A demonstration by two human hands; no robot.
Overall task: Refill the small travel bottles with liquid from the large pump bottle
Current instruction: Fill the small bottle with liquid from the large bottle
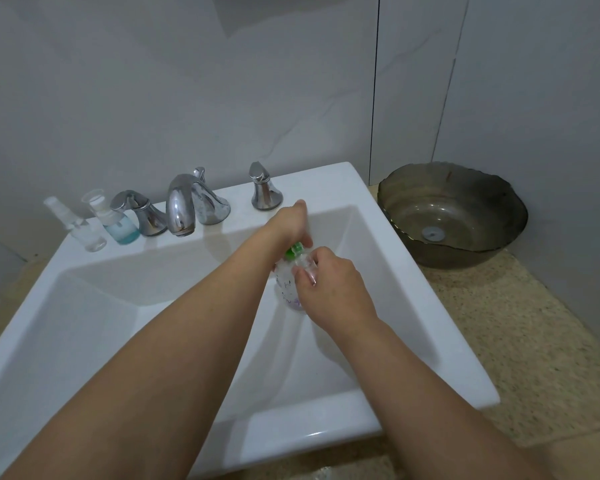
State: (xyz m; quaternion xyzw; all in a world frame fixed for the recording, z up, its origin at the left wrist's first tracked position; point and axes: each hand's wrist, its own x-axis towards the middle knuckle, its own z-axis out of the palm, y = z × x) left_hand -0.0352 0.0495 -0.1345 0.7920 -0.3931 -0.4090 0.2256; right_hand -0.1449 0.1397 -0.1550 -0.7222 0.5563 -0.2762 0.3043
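The large clear pump bottle (286, 287) with a green pump collar (293, 252) is upright over the right half of the white sink basin (174, 327). My left hand (291, 220) covers the pump head from above, fingers curled down over it. My right hand (333, 289) pinches a small clear travel bottle (306, 264) right beside the green pump, against the large bottle's shoulder. The pump nozzle and the small bottle's mouth are hidden by my fingers. Two more small bottles stand on the sink ledge at far left: a clear spray bottle (84, 230) and one with blue liquid (120, 230).
A chrome faucet (179, 206) with two chrome handles (139, 211) (264, 190) lines the sink's back ledge. A dark glass bowl (454, 216) sits on the speckled counter (520, 334) to the right. Tiled wall stands behind.
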